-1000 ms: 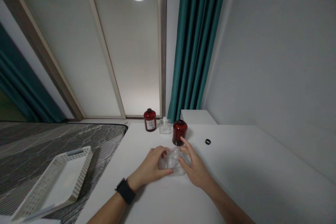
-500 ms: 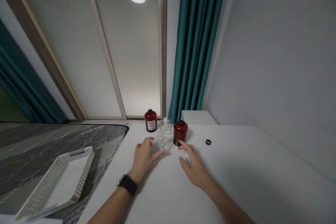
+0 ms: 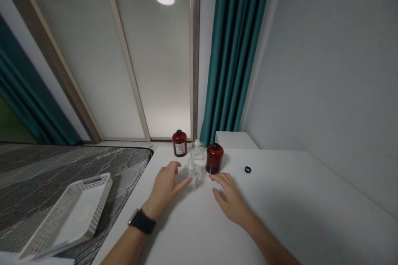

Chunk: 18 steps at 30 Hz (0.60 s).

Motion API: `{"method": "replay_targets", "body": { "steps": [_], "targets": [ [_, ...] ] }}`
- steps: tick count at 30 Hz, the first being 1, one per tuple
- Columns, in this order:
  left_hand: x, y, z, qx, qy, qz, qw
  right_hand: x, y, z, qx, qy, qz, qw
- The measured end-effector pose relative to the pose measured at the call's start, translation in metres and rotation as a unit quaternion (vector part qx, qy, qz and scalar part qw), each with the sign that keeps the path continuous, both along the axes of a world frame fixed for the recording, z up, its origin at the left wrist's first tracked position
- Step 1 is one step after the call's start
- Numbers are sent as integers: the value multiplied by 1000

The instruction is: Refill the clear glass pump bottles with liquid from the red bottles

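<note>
My left hand (image 3: 168,184), with a dark watch on the wrist, is open just left of a clear glass bottle (image 3: 193,170); its thumb tip comes close to the bottle, and I cannot tell if they touch. A second clear bottle (image 3: 197,151) stands behind that one. My right hand (image 3: 229,198) is open, fingers apart, in front of a dark red bottle (image 3: 214,159) and holding nothing. Another red bottle (image 3: 179,144), with a black cap and a white label, stands at the back left of the group. All four sides of the group rest on the white table (image 3: 199,232).
A small black ring (image 3: 248,169) lies on the table to the right of the bottles. To the left, a white perforated basket (image 3: 70,211) sits on a grey patterned surface (image 3: 34,174). Beyond the table are a white box-like block (image 3: 236,140) and a teal curtain (image 3: 234,58).
My left hand has drawn back slightly to the left, away from the front clear bottle. My right fingers have come down from the red bottle's lower front. The view has shifted slightly.
</note>
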<state>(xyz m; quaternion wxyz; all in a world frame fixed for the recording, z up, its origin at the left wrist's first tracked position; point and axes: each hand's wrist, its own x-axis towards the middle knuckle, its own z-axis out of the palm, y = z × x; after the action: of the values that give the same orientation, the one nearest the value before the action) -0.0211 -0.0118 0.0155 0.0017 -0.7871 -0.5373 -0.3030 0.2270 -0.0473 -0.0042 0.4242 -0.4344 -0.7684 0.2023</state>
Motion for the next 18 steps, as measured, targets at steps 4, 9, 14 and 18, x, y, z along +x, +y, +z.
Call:
{"method": "replay_targets", "body": {
  "steps": [4, 9, 14, 18],
  "targets": [
    [-4, -7, 14, 52, 69, -139, 987, 2, 1, 1, 3, -2, -2, 1000],
    [5, -16, 19, 21, 112, -210, 971, 3, 0, 4, 7, -4, -5, 1000],
    [13, -14, 7, 12, 89, -208, 974, 2, 0, 4, 13, -3, -5, 1000],
    [20, -3, -6, 21, 97, -183, 978, 3, 2, 2, 24, 4, -4, 1000]
  ]
}}
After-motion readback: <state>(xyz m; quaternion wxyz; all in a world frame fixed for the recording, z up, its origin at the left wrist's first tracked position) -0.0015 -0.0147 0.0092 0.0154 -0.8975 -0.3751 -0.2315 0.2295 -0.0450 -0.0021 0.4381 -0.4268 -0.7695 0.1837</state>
